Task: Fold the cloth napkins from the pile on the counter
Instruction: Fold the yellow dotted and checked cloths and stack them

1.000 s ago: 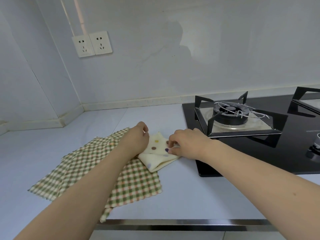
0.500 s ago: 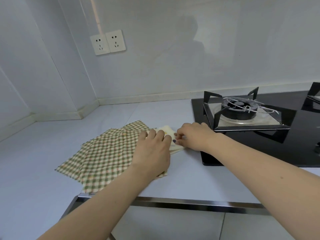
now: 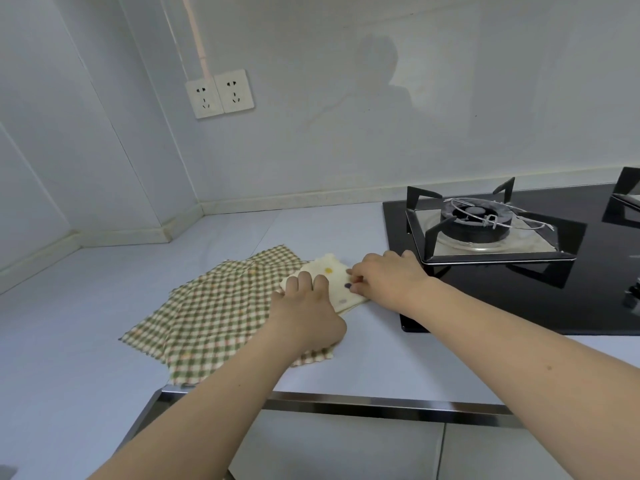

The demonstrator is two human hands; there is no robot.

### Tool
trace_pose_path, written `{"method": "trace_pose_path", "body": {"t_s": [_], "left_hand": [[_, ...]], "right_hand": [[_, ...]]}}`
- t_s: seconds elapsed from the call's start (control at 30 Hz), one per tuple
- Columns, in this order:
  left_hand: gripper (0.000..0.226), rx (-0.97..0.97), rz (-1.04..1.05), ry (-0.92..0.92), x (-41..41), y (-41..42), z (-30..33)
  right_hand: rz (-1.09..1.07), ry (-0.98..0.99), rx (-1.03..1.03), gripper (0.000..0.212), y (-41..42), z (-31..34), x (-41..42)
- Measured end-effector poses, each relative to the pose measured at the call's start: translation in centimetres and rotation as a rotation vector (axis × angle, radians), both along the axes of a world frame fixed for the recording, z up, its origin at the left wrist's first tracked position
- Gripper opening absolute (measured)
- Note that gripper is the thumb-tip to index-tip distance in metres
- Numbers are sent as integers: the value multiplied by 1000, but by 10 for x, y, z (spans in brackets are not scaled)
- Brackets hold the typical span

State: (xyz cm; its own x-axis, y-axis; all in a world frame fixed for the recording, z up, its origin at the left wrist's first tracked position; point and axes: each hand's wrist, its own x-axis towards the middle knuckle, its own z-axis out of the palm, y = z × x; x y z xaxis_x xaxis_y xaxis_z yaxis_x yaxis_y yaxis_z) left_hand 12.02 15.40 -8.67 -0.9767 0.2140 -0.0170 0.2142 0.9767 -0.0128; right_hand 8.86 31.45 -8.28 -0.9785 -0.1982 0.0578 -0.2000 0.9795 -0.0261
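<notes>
Counter (image 3: 86, 306): pale, runs into the corner at the back left, metal trim along the front edge.

Hob (image 3: 519, 299): black glass, set in the right end of the counter. Burner with pan support (image 3: 478, 226) on it; edge of a second support cut off at far right.

Checked napkins (image 3: 221, 317): green and cream check, a loose fanned pile lying flat on the counter left of the hob, near the front edge. Corners splay out at the left and front. Count unclear, layers overlap.

Dotted napkin (image 3: 332, 275): cream with coloured dots, folded small, sits on the right back part of the checked pile, its right edge on bare counter just beside the hob's front left corner.

Left hand (image 3: 308, 313): palm down on the pile, fingers bent with the tips on the left edge of the dotted napkin. Cannot tell whether it presses or pinches; grip hidden under the knuckles.

Right hand (image 3: 384, 278): reaches in from the right, fingers curled, tips pinching the dotted napkin's right edge. Grip nearly closed, cloth in it.

Double wall socket (image 3: 220, 93): on the back wall above the corner, pipe running up from it.
</notes>
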Motion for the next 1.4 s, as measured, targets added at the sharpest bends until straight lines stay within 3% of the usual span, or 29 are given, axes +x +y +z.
{"method": "trace_pose_path", "body": {"t_s": [0.13,0.27,0.33,0.47,0.57,0.67,0.8,0.97,1.07,1.13,1.3,1.4], "left_hand": [[68,131,-24,-265,4,-20,10],[35,437,51,-129,-21,-50,19],[33,579,155,-122,-33,-57,21],[27,573,160,-202,-54,-55,24],[16,603,141,-263,-65,-48,34],[19,668,147,-341,-75,-47,40],[24,730,173,-429,-83,-48,36],[22,898,64,-452,-71,-47,42],[15,1132,-23,-463,-60,-53,49],[9,1234,-45,-428,-51,-58,56],[49,1249,-38,-389,-28,-69,74],[34,1357,7,-315,-8,-56,82]], "right_hand": [[8,-4,-18,32,1,-1,-1],[13,-4,-2,32,1,2,2],[13,-8,11,32,-1,3,3],[-62,-8,157,45,-5,8,2],[-139,-115,253,55,-10,20,-1],[-158,-252,224,43,-13,30,-6],[-120,-374,-65,41,-11,28,-14],[-150,-349,-342,40,-11,19,-10],[-157,-420,-721,22,-7,16,-5],[-156,-417,-939,24,-4,21,3],[-58,-337,-1487,9,-1,55,30],[-47,-268,-1638,12,-7,81,49]]}}
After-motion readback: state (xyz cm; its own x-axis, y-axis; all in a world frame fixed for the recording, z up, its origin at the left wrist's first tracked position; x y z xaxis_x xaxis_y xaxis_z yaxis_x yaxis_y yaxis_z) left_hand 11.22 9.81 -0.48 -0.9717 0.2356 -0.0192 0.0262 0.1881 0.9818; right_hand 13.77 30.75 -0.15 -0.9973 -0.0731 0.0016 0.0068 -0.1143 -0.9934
